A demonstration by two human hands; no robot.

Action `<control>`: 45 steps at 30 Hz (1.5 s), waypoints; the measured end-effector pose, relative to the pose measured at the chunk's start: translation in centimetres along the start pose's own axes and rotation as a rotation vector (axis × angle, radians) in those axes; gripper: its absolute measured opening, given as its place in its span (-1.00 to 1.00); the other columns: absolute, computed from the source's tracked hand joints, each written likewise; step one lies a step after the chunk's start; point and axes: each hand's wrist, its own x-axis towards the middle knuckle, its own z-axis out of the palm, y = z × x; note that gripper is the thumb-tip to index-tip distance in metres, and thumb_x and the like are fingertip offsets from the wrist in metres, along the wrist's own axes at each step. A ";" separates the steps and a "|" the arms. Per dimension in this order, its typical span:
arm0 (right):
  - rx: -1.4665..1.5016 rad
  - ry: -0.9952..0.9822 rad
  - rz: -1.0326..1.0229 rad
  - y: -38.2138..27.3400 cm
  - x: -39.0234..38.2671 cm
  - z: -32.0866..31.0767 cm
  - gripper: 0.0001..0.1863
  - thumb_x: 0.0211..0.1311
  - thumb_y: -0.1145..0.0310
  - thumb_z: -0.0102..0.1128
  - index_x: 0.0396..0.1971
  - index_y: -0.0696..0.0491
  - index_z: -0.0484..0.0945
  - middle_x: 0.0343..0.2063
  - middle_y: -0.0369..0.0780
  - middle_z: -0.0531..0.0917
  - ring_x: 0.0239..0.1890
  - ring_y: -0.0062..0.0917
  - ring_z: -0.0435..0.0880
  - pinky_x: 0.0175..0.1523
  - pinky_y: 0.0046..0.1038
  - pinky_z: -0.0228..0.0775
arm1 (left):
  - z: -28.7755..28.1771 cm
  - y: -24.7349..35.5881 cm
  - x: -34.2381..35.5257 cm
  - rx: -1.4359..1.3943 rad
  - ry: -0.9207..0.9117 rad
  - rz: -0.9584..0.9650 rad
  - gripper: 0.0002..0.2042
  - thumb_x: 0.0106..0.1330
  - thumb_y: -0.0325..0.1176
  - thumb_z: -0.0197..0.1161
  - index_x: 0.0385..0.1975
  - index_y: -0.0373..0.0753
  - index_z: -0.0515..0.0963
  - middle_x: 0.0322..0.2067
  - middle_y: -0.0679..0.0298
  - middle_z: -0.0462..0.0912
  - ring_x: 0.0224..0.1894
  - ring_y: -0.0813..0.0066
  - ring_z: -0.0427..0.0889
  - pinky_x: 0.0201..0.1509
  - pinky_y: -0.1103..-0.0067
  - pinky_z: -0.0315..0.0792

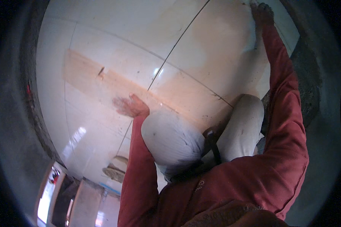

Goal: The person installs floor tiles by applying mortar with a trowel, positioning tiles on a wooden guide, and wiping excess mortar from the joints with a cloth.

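My left hand (132, 106) is low over or on the pale tiled floor (185, 41), beside my left knee, with fingers spread and slightly blurred, holding nothing. My right hand (262, 15) reaches far forward to the tile edge at the top right; its fingertips are too dark and small to tell what, if anything, they hold. An orange-brown smeared band runs across the tiles near my left hand, with a small dark scrap (101, 70) on it. My grey-trousered legs (242, 121) are bent on the floor between my red-sleeved arms.
A pair of worn sandals (115, 172) lies at lower left near a thin blue strip (108, 188). Beyond are an opening (45, 193) and boards (85, 200). Rough dark concrete (307, 87) borders the tiles at right, and a small red object (28, 89) lies by the left edge.
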 end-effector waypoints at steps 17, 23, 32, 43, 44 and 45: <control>-0.267 0.308 -0.337 -12.7 -11.0 -3.9 -0.39 0.56 -0.03 -0.08 0.29 0.18 0.41 0.29 0.21 0.44 0.36 0.15 0.37 0.45 0.05 0.17 | -1.5 0.8 -0.2 -0.124 -0.010 0.075 -0.26 0.54 0.06 -0.14 0.57 -0.27 -0.04 0.59 -0.13 -0.20 0.63 -0.11 -0.33 0.61 -0.04 -0.41; 0.046 0.407 -0.311 -11.6 -11.5 -1.5 -0.57 0.53 0.09 -0.02 0.23 -0.03 0.51 0.24 0.12 0.51 0.29 0.09 0.46 0.38 0.12 0.24 | -1.1 1.4 -0.3 -0.111 -0.012 0.084 -0.26 0.53 0.05 -0.11 0.57 -0.26 -0.04 0.59 -0.12 -0.20 0.63 -0.13 -0.34 0.60 -0.05 -0.44; 0.390 0.120 -0.317 -22.6 -27.6 -8.2 -0.28 0.53 -0.04 -0.06 0.37 0.29 0.33 0.42 0.19 0.29 0.50 0.12 0.17 0.58 0.08 -0.11 | -0.3 -0.9 -1.6 -0.128 0.068 0.144 -0.24 0.50 0.03 -0.04 0.57 -0.27 -0.03 0.59 -0.12 -0.20 0.63 -0.13 -0.32 0.59 -0.07 -0.43; 0.332 0.037 -0.264 -22.3 -28.4 -8.8 -0.25 0.55 0.00 -0.11 0.47 0.29 0.16 0.50 0.13 0.14 0.58 0.00 0.01 0.61 0.00 -0.25 | -1.6 0.3 -0.7 -0.180 0.021 0.107 -0.24 0.47 0.00 -0.01 0.55 -0.26 -0.02 0.57 -0.17 -0.17 0.62 -0.21 -0.31 0.57 -0.11 -0.44; 0.327 0.023 -0.261 -22.2 -28.6 -8.8 -0.25 0.56 0.00 -0.14 0.48 0.28 0.14 0.51 0.11 0.11 0.59 -0.03 -0.04 0.62 -0.02 -0.28 | -1.7 0.2 -0.8 -0.186 0.015 0.106 -0.25 0.47 0.00 -0.01 0.55 -0.27 -0.01 0.57 -0.17 -0.17 0.61 -0.22 -0.31 0.57 -0.11 -0.44; 0.323 0.010 -0.260 -22.3 -28.6 -8.8 -0.25 0.57 0.00 -0.16 0.50 0.26 0.12 0.53 0.09 0.08 0.61 -0.06 -0.08 0.63 -0.04 -0.31 | -1.7 0.2 -0.9 -0.192 0.010 0.104 -0.25 0.47 -0.01 -0.01 0.55 -0.27 -0.01 0.57 -0.18 -0.17 0.61 -0.23 -0.31 0.57 -0.11 -0.44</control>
